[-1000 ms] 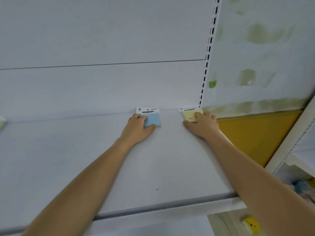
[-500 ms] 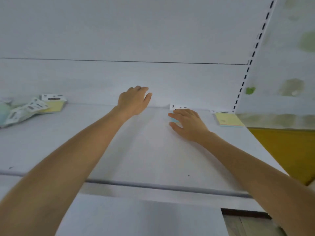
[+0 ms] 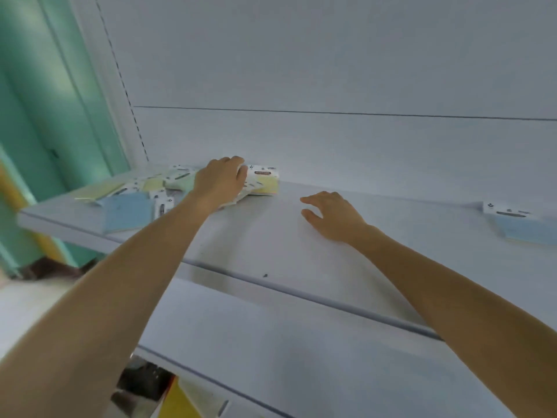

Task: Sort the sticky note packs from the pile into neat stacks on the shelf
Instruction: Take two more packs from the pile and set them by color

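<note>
- Left hand (image 3: pixel 221 182): it lies palm down on the right end of the pile, with the fingers bent down at the far edge, just against the white header of a yellow pack (image 3: pixel 265 181). Whether its grip is closed on any pack I cannot tell; the fingertips are hidden.
- Left forearm: stretched long and straight from the lower left up to the back of the shelf (image 3: pixel 271 251).
- Right hand (image 3: pixel 334 215): palm down and low over the bare shelf, fingers loosely spread and pointing left. Its grip is apart and empty.
- Right forearm: comes in from the lower right.
- Pile of sticky note packs (image 3: pixel 144 191): at the shelf's left end, near the back panel. The packs lie jumbled and overlapping in yellow, pale green and blue, with white printed header cards. A large blue pack (image 3: pixel 128 211) lies at the front edge.
- Lone blue pack (image 3: pixel 518 224): flat at the far right of the shelf, well apart from the pile.
- Beyond: slotted upright (image 3: pixel 126 86) and green wall (image 3: pixel 45 101) at left.
</note>
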`<state>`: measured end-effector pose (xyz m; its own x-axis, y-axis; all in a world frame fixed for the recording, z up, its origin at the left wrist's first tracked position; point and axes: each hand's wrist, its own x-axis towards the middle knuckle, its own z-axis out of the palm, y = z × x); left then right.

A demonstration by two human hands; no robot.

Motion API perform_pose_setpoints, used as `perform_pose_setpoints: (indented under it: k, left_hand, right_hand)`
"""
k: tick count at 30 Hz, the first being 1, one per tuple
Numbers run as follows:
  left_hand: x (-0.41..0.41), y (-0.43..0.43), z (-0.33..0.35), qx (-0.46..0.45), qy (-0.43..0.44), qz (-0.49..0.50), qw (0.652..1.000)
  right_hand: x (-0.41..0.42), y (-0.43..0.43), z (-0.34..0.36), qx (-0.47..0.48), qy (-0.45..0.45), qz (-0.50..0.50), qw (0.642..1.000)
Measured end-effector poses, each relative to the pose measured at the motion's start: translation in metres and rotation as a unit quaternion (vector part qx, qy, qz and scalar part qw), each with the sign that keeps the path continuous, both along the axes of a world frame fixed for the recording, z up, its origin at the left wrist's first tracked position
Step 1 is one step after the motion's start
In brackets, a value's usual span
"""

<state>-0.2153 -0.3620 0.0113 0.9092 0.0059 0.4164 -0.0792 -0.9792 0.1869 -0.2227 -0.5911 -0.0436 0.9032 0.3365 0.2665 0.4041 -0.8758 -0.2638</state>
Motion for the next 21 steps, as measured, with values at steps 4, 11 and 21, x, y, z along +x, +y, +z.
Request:
perform_pose_setpoints:
  k: [4, 11, 21]
  left_hand:
    - [0.02, 0.072, -0.004, -0.008, 0.023, 0.021, 0.999]
    - [0.085, 0.122, -0.008, -0.041, 0.052, -0.005, 0.998]
    - [0.174, 0.12, -0.025, -0.054, 0.162, -0.015, 0.985]
  right_hand:
    - [0.026, 0.054, 0.002, 0.013, 0.018, -0.007, 1.0]
    - [0.097, 0.091, 0.007, 0.071, 0.041, -0.071, 0.994]
    - [0.161, 0.112, 0.0, 0.172, 0.134, -0.141, 0.966]
